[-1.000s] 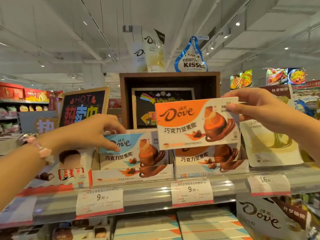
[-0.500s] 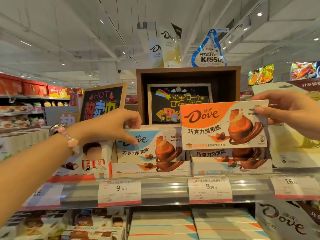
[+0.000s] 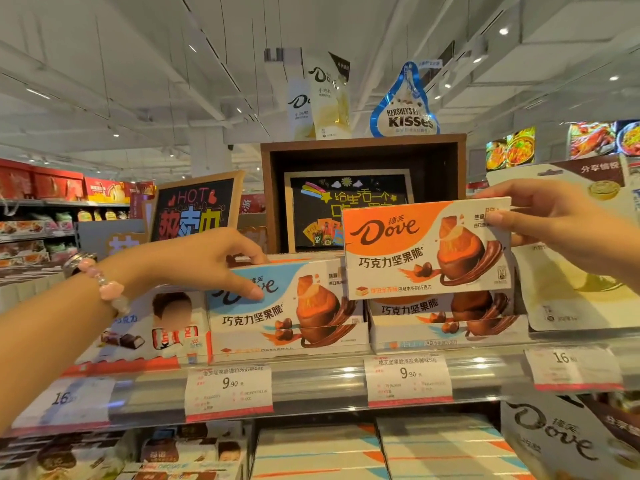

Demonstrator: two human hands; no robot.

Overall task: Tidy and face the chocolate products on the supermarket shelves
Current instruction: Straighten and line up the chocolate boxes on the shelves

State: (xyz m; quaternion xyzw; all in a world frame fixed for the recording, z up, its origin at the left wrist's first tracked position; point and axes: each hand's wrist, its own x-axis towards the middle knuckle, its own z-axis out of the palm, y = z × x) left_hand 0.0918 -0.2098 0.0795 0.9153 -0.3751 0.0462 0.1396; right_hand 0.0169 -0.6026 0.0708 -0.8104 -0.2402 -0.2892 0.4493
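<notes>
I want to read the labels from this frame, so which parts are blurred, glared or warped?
Head view: the orange Dove box in the right hand is sharp and readable; glare streaks wash the shelf rail and the price tags, whose small print is soft; the frame's edges smear, as at the left hand and forearm; wide-angle distortion bends the ceiling lines.

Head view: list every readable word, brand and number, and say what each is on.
"Dove" and "巧克力坚果脆": orange box in the right hand.
"巧克力坚果脆": blue box under the left hand.
"HERSHEY'S KISSES": hanging bag.
"HOT": chalkboard sign.
"9.90": two price tags.
"16": right price tag.
Tags' small print: too blurred to read.
</notes>
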